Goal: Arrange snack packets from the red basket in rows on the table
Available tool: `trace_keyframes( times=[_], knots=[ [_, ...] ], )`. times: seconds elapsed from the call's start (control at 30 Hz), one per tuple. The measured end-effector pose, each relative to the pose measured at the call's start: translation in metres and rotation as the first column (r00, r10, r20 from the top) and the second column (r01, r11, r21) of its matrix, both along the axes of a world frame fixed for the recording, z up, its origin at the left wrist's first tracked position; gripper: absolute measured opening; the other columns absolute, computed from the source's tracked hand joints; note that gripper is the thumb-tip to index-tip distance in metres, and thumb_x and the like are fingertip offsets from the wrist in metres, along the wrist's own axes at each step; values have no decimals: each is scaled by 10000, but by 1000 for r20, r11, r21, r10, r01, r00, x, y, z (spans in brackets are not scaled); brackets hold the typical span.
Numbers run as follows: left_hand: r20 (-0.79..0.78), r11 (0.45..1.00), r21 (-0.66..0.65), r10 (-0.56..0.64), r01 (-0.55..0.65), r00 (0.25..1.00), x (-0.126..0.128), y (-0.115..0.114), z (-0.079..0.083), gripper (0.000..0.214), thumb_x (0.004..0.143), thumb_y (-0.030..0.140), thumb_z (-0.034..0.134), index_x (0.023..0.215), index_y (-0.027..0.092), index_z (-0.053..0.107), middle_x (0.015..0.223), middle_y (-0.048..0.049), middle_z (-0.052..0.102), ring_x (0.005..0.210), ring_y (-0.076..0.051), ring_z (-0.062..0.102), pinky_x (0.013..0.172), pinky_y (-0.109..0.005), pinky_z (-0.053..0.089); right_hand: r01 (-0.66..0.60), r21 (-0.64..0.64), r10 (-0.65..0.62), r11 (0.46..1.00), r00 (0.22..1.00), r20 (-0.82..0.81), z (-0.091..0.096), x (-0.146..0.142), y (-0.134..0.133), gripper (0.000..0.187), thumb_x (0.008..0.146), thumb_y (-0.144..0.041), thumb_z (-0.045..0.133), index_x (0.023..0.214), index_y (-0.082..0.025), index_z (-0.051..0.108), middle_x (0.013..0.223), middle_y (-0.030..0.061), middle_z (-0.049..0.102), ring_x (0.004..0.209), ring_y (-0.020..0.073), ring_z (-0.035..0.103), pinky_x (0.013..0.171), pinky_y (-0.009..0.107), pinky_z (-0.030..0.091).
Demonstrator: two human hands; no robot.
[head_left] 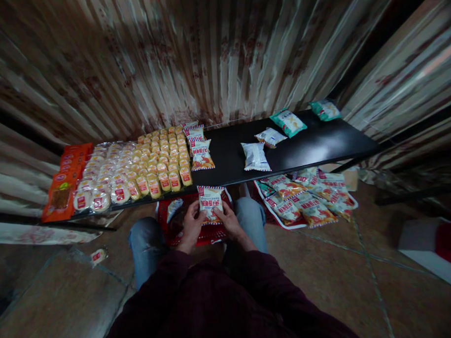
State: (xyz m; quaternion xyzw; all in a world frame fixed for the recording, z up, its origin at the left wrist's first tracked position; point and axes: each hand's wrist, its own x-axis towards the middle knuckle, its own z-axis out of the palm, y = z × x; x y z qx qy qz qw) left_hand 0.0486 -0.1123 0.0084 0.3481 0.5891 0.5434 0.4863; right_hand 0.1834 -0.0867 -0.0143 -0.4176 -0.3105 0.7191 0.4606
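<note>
Between my knees, a snack bag [211, 199] with red lettering and striped ends is held in both hands. My left hand [192, 224] grips its left side, and my right hand [229, 221] grips its right side. Beneath the hands is a red basket [207, 238] with one small packet [174, 208] in it. Just beyond, on the black table [225, 154], matching snack bags [202, 154] stand in a column beside rows of yellow packaged cakes [158, 161].
White round packaged cakes [101, 198] and orange packets [61, 189] fill the table's left end. Two green bags [288, 122] and two white bags [255, 156] lie to the right. A second basket [286, 226] full of snack bags and a dropped packet [99, 256] are on the floor.
</note>
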Motion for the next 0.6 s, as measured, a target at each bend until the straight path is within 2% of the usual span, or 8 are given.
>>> trace_keyframes(
  times=[0.27, 0.43, 0.6],
  knots=[
    [-41, 999, 42, -8, 10, 999, 3, 14, 9, 395, 712, 189, 647, 1101, 180, 582, 1116, -99, 660, 992, -187, 623, 905, -356, 485, -54, 87, 49, 995, 997, 62, 9, 8, 17, 542, 668, -448, 746, 1145, -238, 599, 991, 37, 714, 876, 236, 669, 776, 365, 528],
    [-59, 998, 69, 11, -7, 998, 8, 24, 11, 396, 730, 167, 620, 1122, 181, 568, 1137, -98, 654, 970, -183, 631, 899, -356, 493, -23, 126, 12, 992, 996, 90, 18, 9, 26, 483, 685, -433, 731, 1105, -222, 621, 972, 25, 720, 830, 218, 664, 802, 366, 515],
    [-166, 996, 74, 56, -45, 985, 10, 32, 10, 384, 744, 180, 620, 1126, 183, 576, 1118, -95, 645, 989, -187, 613, 932, -380, 475, -25, 128, 14, 991, 996, 88, 30, 7, 34, 411, 690, -412, 732, 1070, -286, 640, 959, -14, 719, 825, 224, 665, 808, 374, 513]
  ],
)
